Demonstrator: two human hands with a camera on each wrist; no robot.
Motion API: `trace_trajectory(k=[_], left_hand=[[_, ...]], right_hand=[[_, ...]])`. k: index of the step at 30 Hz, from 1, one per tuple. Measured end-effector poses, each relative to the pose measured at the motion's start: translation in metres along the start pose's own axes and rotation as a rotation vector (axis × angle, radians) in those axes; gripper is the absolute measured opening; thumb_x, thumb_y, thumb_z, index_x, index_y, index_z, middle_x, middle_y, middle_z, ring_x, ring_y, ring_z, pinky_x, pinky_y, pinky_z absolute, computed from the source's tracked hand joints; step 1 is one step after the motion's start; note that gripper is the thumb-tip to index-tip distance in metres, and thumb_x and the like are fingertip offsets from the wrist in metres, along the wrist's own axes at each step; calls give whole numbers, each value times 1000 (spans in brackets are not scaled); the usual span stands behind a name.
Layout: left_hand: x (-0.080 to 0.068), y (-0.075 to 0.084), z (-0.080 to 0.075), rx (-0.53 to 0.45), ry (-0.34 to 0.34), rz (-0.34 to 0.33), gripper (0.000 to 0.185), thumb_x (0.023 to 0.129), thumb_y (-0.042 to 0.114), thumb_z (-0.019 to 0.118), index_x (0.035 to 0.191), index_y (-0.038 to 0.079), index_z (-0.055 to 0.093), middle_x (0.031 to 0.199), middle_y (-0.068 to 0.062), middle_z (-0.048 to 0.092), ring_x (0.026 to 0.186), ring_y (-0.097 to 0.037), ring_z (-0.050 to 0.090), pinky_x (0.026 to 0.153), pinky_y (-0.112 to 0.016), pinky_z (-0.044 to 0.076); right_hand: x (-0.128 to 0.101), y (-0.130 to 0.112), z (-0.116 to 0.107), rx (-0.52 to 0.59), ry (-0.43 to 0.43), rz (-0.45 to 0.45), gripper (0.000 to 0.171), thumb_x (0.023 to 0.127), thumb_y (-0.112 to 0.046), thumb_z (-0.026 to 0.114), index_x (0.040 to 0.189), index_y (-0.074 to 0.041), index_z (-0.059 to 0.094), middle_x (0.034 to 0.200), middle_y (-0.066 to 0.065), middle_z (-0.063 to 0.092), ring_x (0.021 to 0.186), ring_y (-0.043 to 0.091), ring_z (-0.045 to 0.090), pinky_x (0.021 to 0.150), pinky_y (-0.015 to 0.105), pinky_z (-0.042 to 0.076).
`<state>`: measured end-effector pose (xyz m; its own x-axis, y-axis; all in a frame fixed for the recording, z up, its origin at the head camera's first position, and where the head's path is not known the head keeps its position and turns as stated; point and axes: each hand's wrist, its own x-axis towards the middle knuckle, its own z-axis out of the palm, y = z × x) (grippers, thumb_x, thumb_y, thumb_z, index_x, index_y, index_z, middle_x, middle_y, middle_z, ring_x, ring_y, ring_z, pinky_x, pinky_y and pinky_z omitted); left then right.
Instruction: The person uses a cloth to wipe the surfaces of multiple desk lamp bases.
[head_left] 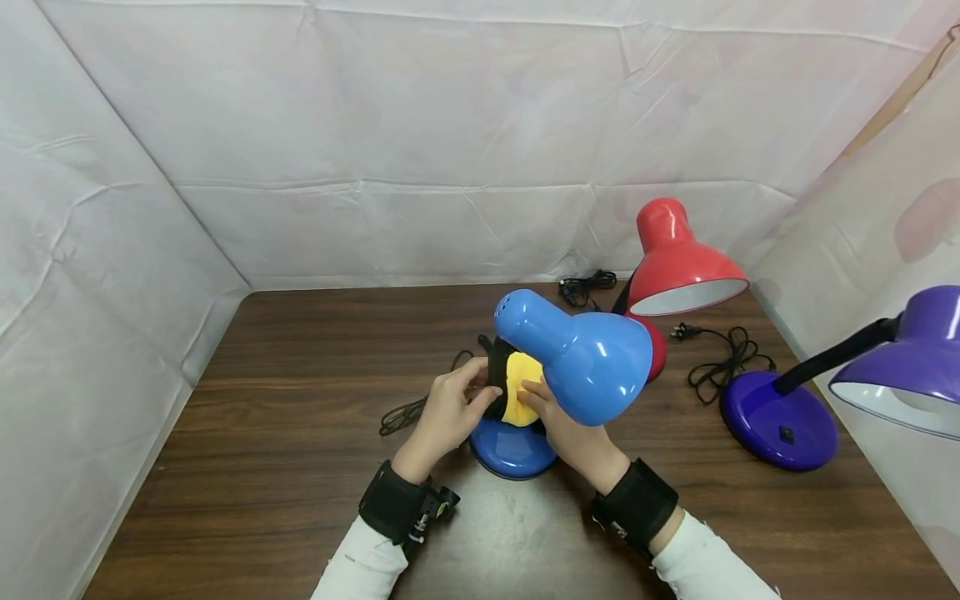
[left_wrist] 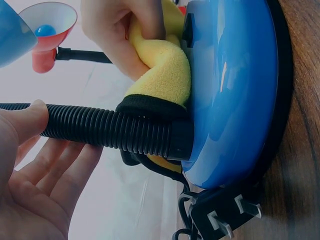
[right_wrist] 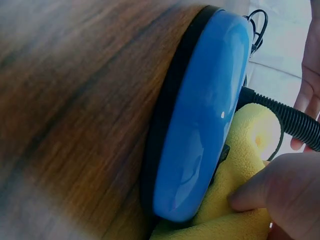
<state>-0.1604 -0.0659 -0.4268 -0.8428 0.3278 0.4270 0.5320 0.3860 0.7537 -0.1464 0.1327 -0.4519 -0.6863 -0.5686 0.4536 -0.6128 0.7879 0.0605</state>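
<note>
A blue desk lamp [head_left: 600, 367] stands on the table, its round base [head_left: 513, 450] down and its shade over the right hand. My left hand [head_left: 453, 408] grips the lamp's black ribbed gooseneck [left_wrist: 115, 127], thumb on one side and fingers on the other. A yellow cloth with black edging [right_wrist: 250, 130] lies bunched round the foot of the gooseneck, against the top of the base. My right hand [head_left: 566, 429] pinches this cloth, with the shade partly covering the hand in the head view. Near the base hangs a black two-pin plug [left_wrist: 225, 210].
To the right behind the blue lamp is a red lamp [head_left: 682, 275]. A purple lamp [head_left: 780, 421] stands farther right, near the table edge. Coiled black cords [head_left: 723, 362] lie between them, and another cord [head_left: 405, 415] lies left of the blue base.
</note>
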Motion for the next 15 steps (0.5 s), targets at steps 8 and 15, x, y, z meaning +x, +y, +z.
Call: trace_trajectory(k=[8, 15], left_hand=[[0, 1, 1, -2, 7, -10, 28, 84, 3, 65, 111, 9, 59, 94, -6, 67, 84, -13, 66, 72, -20, 54], [0, 0, 1, 11, 14, -20, 28, 83, 3, 66, 109, 10, 60, 90, -4, 67, 82, -10, 65, 72, -21, 54]], right_hand=[[-6, -1, -1, -15, 1, -14, 24, 83, -11, 65, 107, -9, 70, 110, 8, 67, 107, 33, 59, 97, 52, 40], [-15, -12, -6, -88, -95, -25, 33, 79, -12, 70, 112, -11, 66, 116, 8, 64, 112, 32, 57, 97, 53, 40]])
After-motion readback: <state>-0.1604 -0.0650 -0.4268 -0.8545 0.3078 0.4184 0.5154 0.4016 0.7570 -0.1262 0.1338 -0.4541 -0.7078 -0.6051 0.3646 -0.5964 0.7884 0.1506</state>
